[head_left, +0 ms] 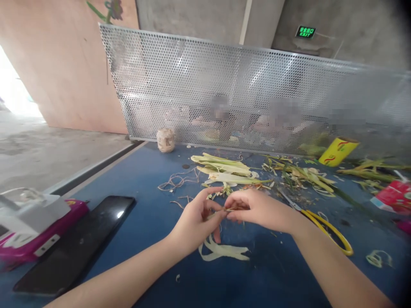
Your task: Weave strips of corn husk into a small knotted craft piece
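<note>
My left hand [201, 216] and my right hand [253, 208] meet above the blue table, thumbs and fingertips pinched close together. Between them runs a thin brownish plant strand [236, 208], mostly hidden by the fingers. Below the hands lie pale flat plant strips [229, 251], with one end passing close to the left fingers. Just beyond the hands is a pile of pale green husk-like leaves [224, 167]. Scissors with yellow handles [334, 231] rest beside my right wrist. A loose tangle of thin string [178, 180] lies beyond my left hand.
A black phone [77, 244] and a magenta power strip with a white charger [41, 214] occupy the left. Along the back are a whitish roll [165, 140], a yellow cylinder [338, 152] and a perforated metal screen [205, 85]. A red carton [393, 196] stands right, near plant scraps [308, 175].
</note>
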Demonstrator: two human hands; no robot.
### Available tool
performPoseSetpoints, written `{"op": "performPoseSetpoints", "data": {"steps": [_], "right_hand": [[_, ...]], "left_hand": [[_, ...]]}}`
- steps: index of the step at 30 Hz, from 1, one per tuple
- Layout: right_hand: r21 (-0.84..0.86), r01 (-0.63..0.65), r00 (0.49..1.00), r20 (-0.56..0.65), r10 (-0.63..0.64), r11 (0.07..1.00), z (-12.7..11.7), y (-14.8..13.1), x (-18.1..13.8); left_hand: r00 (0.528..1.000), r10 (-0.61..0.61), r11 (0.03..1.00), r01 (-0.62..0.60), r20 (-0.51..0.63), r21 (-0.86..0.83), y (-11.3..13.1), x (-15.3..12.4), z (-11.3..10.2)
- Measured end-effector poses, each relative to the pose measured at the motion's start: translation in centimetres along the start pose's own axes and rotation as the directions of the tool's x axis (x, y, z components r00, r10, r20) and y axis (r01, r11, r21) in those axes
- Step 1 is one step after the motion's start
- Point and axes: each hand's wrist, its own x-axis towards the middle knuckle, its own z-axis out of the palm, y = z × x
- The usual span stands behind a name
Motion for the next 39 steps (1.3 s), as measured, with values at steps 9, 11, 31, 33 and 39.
{"op": "performPoseSetpoints", "data": {"steps": [9, 11, 31, 33, 39], "right_hand": [[-0.08, 0.033, 0.929, -0.366, -0.06, 0.996, -2.1, 3.2, 0.5], [-0.185, -0.049, 0.869, -0.493, -0.05, 0.982, -2.5, 4.3, 0.8], [-0.278, 0.281, 0.878, -0.312, -0.363, 0.919, 1.5, 3.3, 0.6], [-0.087, 0.288, 0.912, -0.278, -0.301, 0.954, 1.8, 2.9, 0.7], [0.46, 0.217, 0.973, -0.177, -0.15, 0.861, 3.0, 2.4, 1.1]], "left_hand": [[0.956, -0.136, 0.931, 0.213, 0.261, -0.296, 0.2, 0.2, -0.4], [0.952, -0.116, 0.933, 0.202, 0.284, -0.296, 0.4, 0.1, -0.4], [0.953, 0.154, 0.948, -0.068, 0.261, -0.311, 1.1, -0.4, -1.3], [0.932, 0.204, 0.916, -0.074, 0.3, -0.393, 1.3, -0.4, -1.5], [0.956, 0.269, 0.778, -0.143, 0.119, -0.612, 2.6, 0.0, -2.0]]}}
